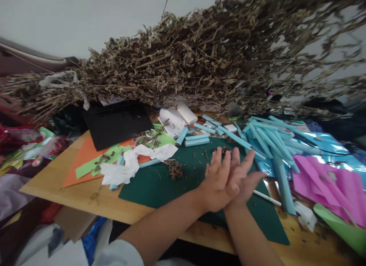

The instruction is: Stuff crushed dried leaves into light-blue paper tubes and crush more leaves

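Note:
My left hand [217,182] lies across my right hand [243,178], palm to palm, above a dark green mat [154,188]. The fingers of both are stretched out and somewhat spread. Whether anything sits between the palms is hidden. A small clump of crumbled dried leaves [174,169] rests on the mat, left of my hands. More dark leaf bits [225,149] lie just beyond my fingertips. A thin white stick [267,197] shows at the mat's right side, close to my right wrist. Light blue paper tubes [197,140] lie along the mat's far edge.
A large bundle of dried plants [183,64] spans the back. More blue tubes [271,140] are heaped at right, near pink paper [326,182]. Crumpled white tissue [128,169], green and orange paper [81,159] and a black sheet [120,123] occupy the wooden table's [51,178] left.

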Tool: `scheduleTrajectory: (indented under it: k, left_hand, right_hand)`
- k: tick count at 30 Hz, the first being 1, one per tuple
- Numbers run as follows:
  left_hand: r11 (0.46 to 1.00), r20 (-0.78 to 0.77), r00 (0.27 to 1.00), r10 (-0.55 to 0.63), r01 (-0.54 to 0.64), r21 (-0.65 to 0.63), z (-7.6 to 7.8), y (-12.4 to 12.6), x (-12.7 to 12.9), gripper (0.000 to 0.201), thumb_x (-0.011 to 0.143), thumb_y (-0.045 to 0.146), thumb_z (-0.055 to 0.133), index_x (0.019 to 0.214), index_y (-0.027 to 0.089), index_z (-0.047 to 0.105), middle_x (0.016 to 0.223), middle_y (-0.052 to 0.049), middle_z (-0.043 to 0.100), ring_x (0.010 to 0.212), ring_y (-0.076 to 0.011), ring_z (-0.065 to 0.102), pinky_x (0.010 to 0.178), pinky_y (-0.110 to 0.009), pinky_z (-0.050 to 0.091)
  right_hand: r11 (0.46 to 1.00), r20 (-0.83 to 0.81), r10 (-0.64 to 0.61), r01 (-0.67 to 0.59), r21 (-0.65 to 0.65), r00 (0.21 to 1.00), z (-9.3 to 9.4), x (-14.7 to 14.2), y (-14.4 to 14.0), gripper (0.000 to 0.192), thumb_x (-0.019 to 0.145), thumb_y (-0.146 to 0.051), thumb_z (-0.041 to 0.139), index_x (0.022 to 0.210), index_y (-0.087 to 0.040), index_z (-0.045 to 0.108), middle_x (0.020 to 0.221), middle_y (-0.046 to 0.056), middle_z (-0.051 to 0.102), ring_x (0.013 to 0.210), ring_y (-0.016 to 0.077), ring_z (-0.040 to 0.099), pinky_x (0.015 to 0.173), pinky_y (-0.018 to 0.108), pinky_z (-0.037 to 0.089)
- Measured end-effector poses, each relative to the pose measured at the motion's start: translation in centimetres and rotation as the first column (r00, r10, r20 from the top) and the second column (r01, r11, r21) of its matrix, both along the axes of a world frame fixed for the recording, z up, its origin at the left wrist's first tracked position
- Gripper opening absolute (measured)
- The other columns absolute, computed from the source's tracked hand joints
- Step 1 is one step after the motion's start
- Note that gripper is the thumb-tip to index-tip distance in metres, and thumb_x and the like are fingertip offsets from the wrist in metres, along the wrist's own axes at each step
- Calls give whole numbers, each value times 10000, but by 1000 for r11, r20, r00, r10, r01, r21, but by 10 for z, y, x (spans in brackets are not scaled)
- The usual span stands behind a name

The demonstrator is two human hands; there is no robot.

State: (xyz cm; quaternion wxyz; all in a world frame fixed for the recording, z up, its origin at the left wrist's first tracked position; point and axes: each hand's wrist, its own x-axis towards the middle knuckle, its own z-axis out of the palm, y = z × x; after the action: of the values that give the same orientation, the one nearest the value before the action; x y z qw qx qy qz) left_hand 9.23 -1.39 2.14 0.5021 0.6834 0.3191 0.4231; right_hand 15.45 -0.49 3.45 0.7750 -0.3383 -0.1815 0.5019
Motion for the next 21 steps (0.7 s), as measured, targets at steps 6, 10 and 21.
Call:
scheduleTrajectory:
  k: [6,10,21]
  left_hand:
    - [992,335,936,109,-80,-100,9,21,10,740,715,653,48,1320,230,-6,1405,-5,-34,1280,-176,-3,1045,-350,51]
    - [975,401,901,164,-86,-206,22,35,11,691,716,654,51,1308,298,40,1404,15,28,1280,-193,7,1036,-404,55]
    - [973,-63,992,-106,117,199,41,38,-45,469,793,435,373,1210,221,353,1274,-69,376,1187,-231,311,992,-386,246]
  right_hand:
    - [994,-306,3,-37,-107,952,3,-1,6,543,769,-613,174,1202,-311,300,1162,60,453,995,157,508,919,431,290]
    - [966,-534,65,-187,-178,843,11,-9,-2,504,803,-562,156,1194,-280,303,1105,74,497,929,141,548,875,392,360]
    - [958,-568,253,-284,36,783,1,-13,-11,474,812,-524,246,1059,-186,468,1164,89,479,1058,180,465,945,365,301]
